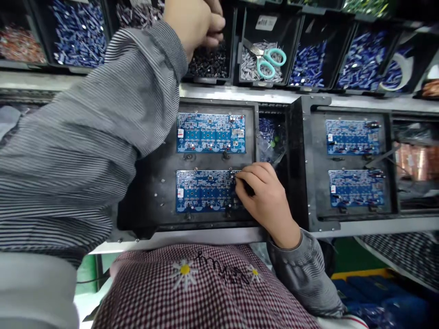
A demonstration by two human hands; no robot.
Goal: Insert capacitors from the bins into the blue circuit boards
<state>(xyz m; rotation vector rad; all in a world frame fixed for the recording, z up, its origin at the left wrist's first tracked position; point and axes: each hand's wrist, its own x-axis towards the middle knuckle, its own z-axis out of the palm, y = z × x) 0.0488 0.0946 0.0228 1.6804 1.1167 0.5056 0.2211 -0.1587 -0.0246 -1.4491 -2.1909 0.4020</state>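
Note:
Two blue circuit boards lie one above the other in a black carrier in front of me: the upper circuit board (206,135) and the lower circuit board (202,187). My right hand (262,194) is at the upper right corner of the lower one, thumb and forefinger pinched together. Whatever sits between those fingertips is too small to make out. Reaching far forward, my left hand (197,23) is above a bin of small black components (211,61). Its fingers are curled together, and anything in them is hidden.
Bins of blue components (80,34) and orange components (20,43) line the back. Turquoise-handled scissors (269,61) lie on grey parts in another bin. At right, a second carrier (315,183) holds two more boards. A white ring (401,73) rests at the far right bins.

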